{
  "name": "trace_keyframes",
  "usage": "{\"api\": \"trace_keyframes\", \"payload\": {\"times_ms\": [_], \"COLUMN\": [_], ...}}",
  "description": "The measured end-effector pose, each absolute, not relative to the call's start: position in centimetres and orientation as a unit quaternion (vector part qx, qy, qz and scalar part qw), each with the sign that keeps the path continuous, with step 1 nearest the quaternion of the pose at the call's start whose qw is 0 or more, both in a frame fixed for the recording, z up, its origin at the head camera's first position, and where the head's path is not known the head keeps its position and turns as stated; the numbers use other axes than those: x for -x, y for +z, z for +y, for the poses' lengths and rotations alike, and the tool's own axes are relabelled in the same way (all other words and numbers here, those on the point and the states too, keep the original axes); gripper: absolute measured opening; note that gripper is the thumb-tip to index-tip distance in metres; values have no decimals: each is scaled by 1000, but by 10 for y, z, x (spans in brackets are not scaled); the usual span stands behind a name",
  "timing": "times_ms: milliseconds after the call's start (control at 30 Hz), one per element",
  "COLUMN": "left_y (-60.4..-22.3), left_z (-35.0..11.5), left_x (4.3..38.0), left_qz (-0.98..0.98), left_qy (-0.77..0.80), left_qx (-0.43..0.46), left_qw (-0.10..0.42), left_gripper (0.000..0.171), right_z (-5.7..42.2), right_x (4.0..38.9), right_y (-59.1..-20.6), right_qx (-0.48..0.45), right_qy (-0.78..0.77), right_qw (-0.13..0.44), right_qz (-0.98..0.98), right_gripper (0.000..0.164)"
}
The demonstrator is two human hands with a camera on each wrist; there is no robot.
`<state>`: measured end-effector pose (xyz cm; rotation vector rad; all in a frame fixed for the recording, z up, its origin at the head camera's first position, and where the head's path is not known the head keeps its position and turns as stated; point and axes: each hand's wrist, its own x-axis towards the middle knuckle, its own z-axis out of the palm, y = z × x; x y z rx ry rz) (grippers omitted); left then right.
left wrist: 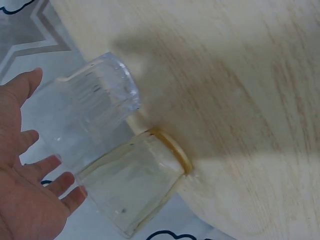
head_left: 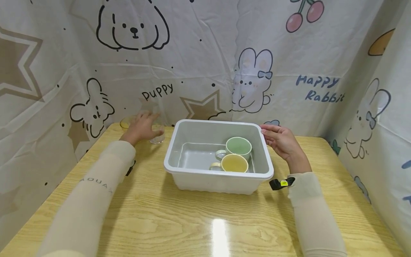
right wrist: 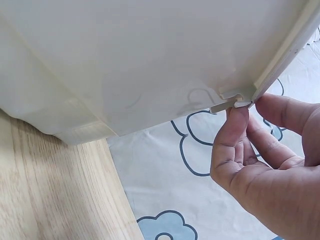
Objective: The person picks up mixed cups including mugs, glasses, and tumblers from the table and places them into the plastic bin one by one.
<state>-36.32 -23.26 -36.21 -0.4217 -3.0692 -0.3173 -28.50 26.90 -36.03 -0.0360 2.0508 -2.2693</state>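
A pale grey plastic tub (head_left: 215, 175) stands on the table. Inside it, on the right, are a green mug (head_left: 238, 146) and a yellow mug (head_left: 234, 164), handles to the left. My right hand (head_left: 282, 142) pinches the tub's rim at its far right corner; the right wrist view shows thumb and fingertips at the lip (right wrist: 243, 104). My left hand (head_left: 141, 126) reaches to the far left with thumb and fingers spread around a clear glass (left wrist: 95, 95). Beside that glass stands an amber-tinted glass (left wrist: 135, 182), close to the fingertips.
The wooden table (head_left: 144, 214) ends at a printed cloth (head_left: 199, 64) hanging behind and at both sides. Both glasses stand near the table's far left edge, left of the tub.
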Motion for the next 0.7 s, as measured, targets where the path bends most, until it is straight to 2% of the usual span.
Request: {"api": "trace_keyframes", "payload": {"times_ms": [100, 700], "left_y": [-367, -370], "left_z": [-234, -230], "left_x": [366, 369], "left_qz": [-986, -987], "left_qy": [-100, -106], "left_qx": [131, 117], "left_qw": [12, 2], "left_gripper": [84, 82], "right_z": [269, 270], "right_x": [285, 285], "right_y": [-361, -359], "right_qx": [10, 12], "right_qy": [-744, -749], "right_qw": [40, 50], "right_qz": [667, 661], "right_gripper": [30, 33]}}
